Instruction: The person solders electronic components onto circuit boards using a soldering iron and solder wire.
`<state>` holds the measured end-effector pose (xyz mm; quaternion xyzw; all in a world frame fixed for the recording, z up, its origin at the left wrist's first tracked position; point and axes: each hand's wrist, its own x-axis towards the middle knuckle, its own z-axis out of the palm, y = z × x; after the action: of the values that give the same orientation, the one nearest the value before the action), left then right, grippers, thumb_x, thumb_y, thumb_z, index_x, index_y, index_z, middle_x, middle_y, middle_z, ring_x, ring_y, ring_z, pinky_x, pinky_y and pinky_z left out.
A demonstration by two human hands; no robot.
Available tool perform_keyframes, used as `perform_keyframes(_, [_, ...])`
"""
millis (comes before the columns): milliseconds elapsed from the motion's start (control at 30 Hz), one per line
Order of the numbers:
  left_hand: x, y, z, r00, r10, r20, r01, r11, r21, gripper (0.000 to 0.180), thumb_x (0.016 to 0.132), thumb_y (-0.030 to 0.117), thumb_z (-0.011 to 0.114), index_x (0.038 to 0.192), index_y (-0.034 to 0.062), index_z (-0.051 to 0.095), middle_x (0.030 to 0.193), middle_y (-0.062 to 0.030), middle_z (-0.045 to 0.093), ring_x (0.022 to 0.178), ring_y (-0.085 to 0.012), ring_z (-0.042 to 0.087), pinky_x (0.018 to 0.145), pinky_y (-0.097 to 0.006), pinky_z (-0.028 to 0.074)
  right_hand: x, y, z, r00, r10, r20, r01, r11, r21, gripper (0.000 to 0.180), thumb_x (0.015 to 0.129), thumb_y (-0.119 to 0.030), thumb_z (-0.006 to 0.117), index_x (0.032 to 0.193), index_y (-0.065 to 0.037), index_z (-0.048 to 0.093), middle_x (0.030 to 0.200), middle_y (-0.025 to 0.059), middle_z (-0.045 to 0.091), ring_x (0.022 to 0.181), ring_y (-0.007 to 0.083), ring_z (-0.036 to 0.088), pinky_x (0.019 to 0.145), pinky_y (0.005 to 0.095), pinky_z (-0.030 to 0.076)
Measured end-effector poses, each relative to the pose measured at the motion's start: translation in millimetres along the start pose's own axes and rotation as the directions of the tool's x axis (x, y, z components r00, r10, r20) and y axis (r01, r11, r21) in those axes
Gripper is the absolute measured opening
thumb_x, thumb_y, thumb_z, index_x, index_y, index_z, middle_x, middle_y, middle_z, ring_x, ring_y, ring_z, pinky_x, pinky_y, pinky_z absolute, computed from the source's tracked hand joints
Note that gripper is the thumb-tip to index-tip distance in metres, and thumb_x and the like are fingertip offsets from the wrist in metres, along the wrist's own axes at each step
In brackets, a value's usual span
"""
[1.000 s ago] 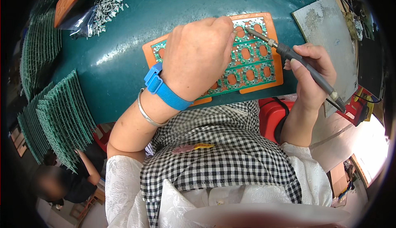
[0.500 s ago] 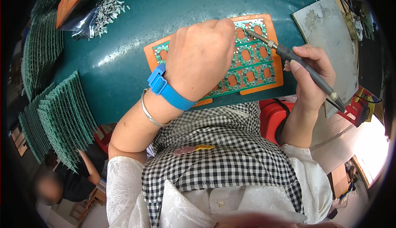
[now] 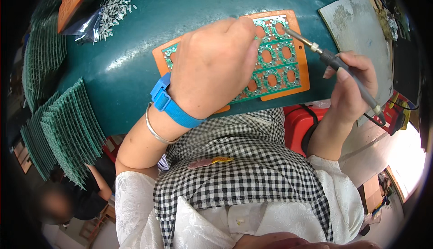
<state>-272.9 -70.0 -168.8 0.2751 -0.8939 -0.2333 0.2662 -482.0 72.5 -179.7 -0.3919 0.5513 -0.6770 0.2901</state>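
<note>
Green table [image 3: 135,46] carries the orange frame with its green circuit panel [image 3: 275,64], centre-far, unmoved since a second ago. Left hand [image 3: 212,64] still presses flat on it, fingers released. Right hand [image 3: 352,91], fingers grasping the soldering iron [image 3: 333,64], has nudged the tip along the panel's far-right cells, so soldering continues.

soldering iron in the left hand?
No: the right hand holds the soldering iron, while the left hand presses on the green board.
</note>
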Motion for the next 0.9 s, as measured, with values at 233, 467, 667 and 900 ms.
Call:
perform_keyframes(233, [7.9,-0.2,9.2,0.999,0.026,0.043,-0.029,0.997,0.075,0.008,0.082,0.006,0.071,0.08,0.0037,0.064,0.066,-0.0098,0.063,0.054,-0.024,0.062,0.049,-0.031,0.048,-0.3,3.1,-4.9,0.996,0.082,0.045,-0.08,0.995,-0.057,0.025,0.074,0.01,0.064,0.099,0.006,0.065,0.088,0.011,0.063,0.07,0.0153,0.063,0.066,0.0243,0.052])
perform_keyframes(467, [7.2,-2.2,14.3,0.995,0.015,0.102,-0.027,0.992,0.12,0.007,0.083,0.009,0.07,0.082,0.0042,0.065,0.072,-0.0117,0.066,0.061,-0.0285,0.064,0.053,-0.036,0.051,0.3,7.0,-4.3,0.992,0.113,0.052,-0.109,0.992,-0.07,0.027,0.073,0.011,0.065,0.099,0.006,0.065,0.089,0.0091,0.063,0.074,0.0141,0.063,0.068,0.0236,0.051])
perform_keyframes(667, [9.4,-4.3,15.5,0.989,0.048,0.142,-0.064,0.992,0.111,0.007,0.08,0.009,0.071,0.082,0.0051,0.066,0.073,-0.0106,0.066,0.062,-0.0277,0.064,0.055,-0.035,0.051,-0.1,5.1,-5.9,0.991,0.081,0.109,-0.061,0.983,-0.173,0.025,0.072,0.009,0.066,0.096,0.005,0.066,0.088,0.0078,0.062,0.074,0.0114,0.059,0.068,0.0211,0.045])
perform_keyframes(900, [4.5,8.5,-4.9,0.987,-0.029,0.161,0.024,0.999,0.032,0.007,0.079,0.004,0.072,0.082,0.004,0.065,0.069,-0.0068,0.064,0.061,-0.02,0.064,0.052,-0.028,0.049,-4.2,4.5,-8.1,0.999,-0.017,-0.028,0.014,0.994,-0.111,0.024,0.074,0.009,0.064,0.098,0.008,0.064,0.087,0.0118,0.063,0.071,0.0146,0.06,0.066,0.0237,0.048])
